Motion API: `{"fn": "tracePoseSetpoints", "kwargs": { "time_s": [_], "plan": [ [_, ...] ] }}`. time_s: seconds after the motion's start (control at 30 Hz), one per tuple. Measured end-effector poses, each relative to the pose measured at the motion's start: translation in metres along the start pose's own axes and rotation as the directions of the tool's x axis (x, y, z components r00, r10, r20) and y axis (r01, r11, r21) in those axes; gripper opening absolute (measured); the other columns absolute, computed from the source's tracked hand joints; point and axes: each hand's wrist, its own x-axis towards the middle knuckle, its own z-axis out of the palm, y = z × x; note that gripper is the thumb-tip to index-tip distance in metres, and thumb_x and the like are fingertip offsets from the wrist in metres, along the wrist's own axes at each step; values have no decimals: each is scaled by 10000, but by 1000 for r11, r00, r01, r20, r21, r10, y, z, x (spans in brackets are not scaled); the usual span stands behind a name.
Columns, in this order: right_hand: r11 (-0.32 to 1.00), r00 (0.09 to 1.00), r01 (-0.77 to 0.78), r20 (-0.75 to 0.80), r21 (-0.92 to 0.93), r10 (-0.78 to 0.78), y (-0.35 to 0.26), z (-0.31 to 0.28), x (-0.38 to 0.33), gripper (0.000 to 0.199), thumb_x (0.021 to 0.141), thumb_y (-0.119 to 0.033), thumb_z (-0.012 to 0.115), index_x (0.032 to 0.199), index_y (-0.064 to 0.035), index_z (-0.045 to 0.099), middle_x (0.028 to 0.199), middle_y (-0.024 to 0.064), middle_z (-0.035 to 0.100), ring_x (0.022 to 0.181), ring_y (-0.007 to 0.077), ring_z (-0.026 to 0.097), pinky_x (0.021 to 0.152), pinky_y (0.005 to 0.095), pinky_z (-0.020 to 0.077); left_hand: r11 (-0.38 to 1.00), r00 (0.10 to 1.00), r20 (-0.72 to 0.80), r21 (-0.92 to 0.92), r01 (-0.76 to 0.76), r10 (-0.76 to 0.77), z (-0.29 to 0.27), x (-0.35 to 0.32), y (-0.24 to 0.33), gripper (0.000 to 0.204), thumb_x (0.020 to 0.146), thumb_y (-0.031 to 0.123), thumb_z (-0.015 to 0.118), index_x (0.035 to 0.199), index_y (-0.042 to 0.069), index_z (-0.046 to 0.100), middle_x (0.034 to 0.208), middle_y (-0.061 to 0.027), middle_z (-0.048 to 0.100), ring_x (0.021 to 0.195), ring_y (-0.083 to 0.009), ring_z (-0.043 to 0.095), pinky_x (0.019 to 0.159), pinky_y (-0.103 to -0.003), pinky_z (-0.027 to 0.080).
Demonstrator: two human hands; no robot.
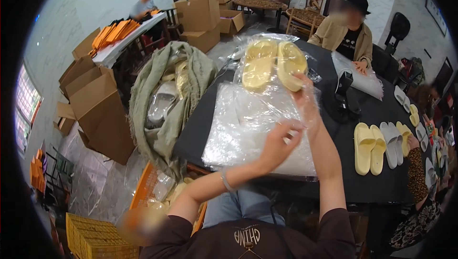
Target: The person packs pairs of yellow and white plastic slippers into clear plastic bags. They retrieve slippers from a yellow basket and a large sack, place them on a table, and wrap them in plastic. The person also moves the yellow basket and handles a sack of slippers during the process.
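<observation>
Crinkly clear plastic wraps a pair of pale yellow foam slippers (273, 64), thick-soled and rounded, held soles-up above the black table (334, 130) at about twelve o'clock from the person's hands. The right hand (305, 101) is raised, fingers closed on the bag's (286, 92) lower edge just under the right slipper, forearm rising steeply from the lower edge. The left hand (279, 142) sits lower, at seven o'clock from the right one, its fingers curled and pinching the loose film, wrist bent, a thin bracelet on it. Beneath both hands lies a glossy stack of flat clear bags (253, 130), wrinkled and reflective. At three o'clock on the table rest more slippers (381, 147) in rows, yellow and grey, smooth and matte. At nine o'clock a coarse olive-green cloth sack (162, 97) gapes open, holding bagged slippers. Brown cardboard boxes (95, 106) stand farther left. Across the table another person's hands (361, 66) press on a plastic sheet.
</observation>
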Motion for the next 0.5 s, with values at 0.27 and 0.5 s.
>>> {"fn": "tracePoseSetpoints", "kwargs": {
  "time_s": [0.27,0.5],
  "plan": [
    [896,901,-433,32,101,432,-27,-31,-25,334,836,-251,645,1024,24,620,931,170,664,799,263,680,647,338,589,972,827,550,-105,209,-118,-44,-106,44,226,924,123,561,1132,46,606,1087,-108,639,1019,-238,620,856,-326,492],
    [832,845,-413,185,-371,502,-51,-53,-19,398,830,-277,654,1115,-9,580,1031,158,646,896,235,658,705,316,565,689,841,-143,-652,317,-522,-145,-98,5,638,991,459,374,1396,-30,310,1329,-165,494,1090,-246,585,852,-322,495]
  ]
}}
